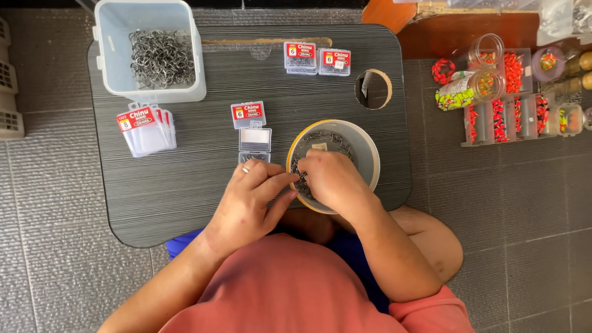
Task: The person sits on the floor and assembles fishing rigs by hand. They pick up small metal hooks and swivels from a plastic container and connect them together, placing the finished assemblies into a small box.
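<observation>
Two hands meet at the round bowl [364, 148] of small hooks [308, 179] near the tabletop's [185, 185] edge: right hand [333, 179] pinches hooks, left hand [253, 197] curls loosely beside an open little case [254, 140], likely filling next.

1. A white plastic tub [150, 49] stands at the far left corner of the dark grey lap table [185, 185], holding a heap of metal hooks [161, 58].
2. A fanned stack of small red-labelled packets [147, 129] lies just before the tub.
3. Two shut little boxes [317, 59] sit side by side at the far edge.
4. On the tiled floor to the right, a clear compartment tray [505, 114] holds red and orange pieces, perhaps beads.
</observation>
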